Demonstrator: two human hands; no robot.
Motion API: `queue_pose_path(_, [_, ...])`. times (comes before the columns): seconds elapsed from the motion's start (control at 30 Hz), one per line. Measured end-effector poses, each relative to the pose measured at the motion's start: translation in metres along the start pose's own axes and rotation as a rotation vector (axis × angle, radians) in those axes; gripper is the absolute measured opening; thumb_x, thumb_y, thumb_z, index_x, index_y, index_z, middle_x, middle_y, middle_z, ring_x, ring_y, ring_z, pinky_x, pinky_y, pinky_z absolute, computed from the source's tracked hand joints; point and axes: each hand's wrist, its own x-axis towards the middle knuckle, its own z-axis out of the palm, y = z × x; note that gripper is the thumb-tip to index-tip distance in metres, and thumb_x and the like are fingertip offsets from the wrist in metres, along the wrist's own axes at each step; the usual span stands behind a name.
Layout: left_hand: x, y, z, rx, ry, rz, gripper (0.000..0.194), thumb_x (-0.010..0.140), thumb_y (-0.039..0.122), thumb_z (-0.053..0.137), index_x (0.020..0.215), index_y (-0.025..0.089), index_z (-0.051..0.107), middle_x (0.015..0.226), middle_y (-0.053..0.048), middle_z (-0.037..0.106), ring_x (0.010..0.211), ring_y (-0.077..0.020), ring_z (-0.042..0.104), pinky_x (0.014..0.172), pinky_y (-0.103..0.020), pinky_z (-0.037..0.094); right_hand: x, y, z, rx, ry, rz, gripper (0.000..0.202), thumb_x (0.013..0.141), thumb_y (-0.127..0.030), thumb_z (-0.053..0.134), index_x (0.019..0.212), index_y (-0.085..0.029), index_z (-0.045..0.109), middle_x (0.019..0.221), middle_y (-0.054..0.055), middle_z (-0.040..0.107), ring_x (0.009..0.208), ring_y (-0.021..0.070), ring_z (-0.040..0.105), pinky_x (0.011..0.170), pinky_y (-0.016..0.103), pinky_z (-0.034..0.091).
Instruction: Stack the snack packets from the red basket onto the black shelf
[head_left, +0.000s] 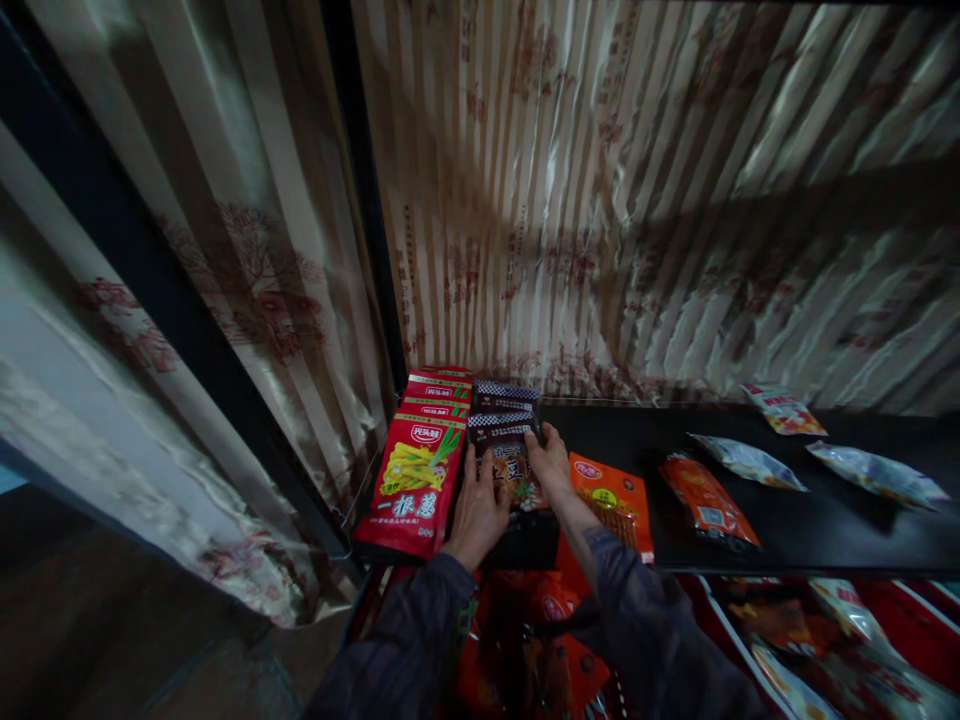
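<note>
A dark brown potato snack bag (516, 462) lies on another of its kind at the left end of the black shelf. My left hand (480, 508) holds its left edge, with the fingers stretched along the front. On the opposite side, my right hand (551, 465) grips the edge, thumb on the front face and fingers partly hidden behind. Just left of my left hand is a stack of red snack bags (416, 470) with yellow sticks and green onion printed on them. An orange snack bag (613, 500) lies beside my right forearm.
Farther right on the black shelf (817, 515) lie an orange-red packet (709, 500) and several white packets (750, 462). Below the front edge, a box (739, 640) holds more packets; orange bags (525, 640) lie under my arms. Dark posts (367, 190) and a patterned curtain (570, 200) bound the shelf.
</note>
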Motion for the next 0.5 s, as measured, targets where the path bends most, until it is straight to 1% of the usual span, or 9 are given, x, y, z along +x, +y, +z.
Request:
queue_pose_path(0.03, [0.0,-0.001,0.001,-0.009,0.012,0.008,0.062,0.084,0.017,0.048,0.144,0.007,0.036,0.159,-0.021,0.016,0.142,-0.0302,0.033,0.113,-0.04,0.036,-0.002,-0.001,-0.002,-0.002,0.007,0.007,0.059,0.085,-0.047,0.049,0.134,-0.015,0.049,0.134,0.016,0.058,0.126,0.0275,0.052,0.106,0.038,0.038])
queue_pose_path(0.1, [0.0,-0.001,0.0,-0.013,0.013,0.002,0.062,0.084,0.018,0.049,0.144,0.009,0.036,0.16,-0.021,0.015,0.142,-0.0303,0.033,0.112,-0.041,0.036,-0.006,0.0,-0.002,0.038,-0.026,-0.004,0.057,0.086,-0.048,0.047,0.134,-0.017,0.049,0.131,0.014,0.061,0.121,0.0253,0.057,0.101,0.036,0.042])
queue_pose_path(0.23, [0.003,0.003,-0.004,0.039,-0.05,-0.067,0.066,0.085,0.023,0.051,0.146,0.007,0.032,0.159,-0.024,0.015,0.141,-0.0323,0.034,0.112,-0.041,0.035,-0.01,0.01,0.002,0.124,-0.127,-0.005,0.055,0.086,-0.053,0.048,0.132,-0.024,0.05,0.118,0.009,0.069,0.104,0.0215,0.066,0.089,0.034,0.049])
queue_pose_path(0.33, [0.004,0.008,-0.007,0.075,-0.067,-0.083,0.069,0.086,0.029,0.052,0.147,0.005,0.031,0.159,-0.025,0.013,0.141,-0.0341,0.034,0.112,-0.04,0.034,-0.01,0.016,0.006,0.155,-0.134,-0.025,0.055,0.085,-0.054,0.05,0.132,-0.024,0.05,0.114,0.007,0.071,0.099,0.0203,0.068,0.085,0.032,0.051])
queue_pose_path(0.5, [0.002,0.013,-0.009,0.122,-0.066,-0.1,0.069,0.086,0.03,0.052,0.148,0.006,0.031,0.159,-0.025,0.014,0.135,-0.0339,0.042,0.11,-0.04,0.037,-0.008,0.02,0.008,0.197,-0.122,-0.017,0.05,0.086,-0.05,0.05,0.129,-0.024,0.053,0.111,0.007,0.072,0.097,0.0203,0.068,0.084,0.033,0.051])
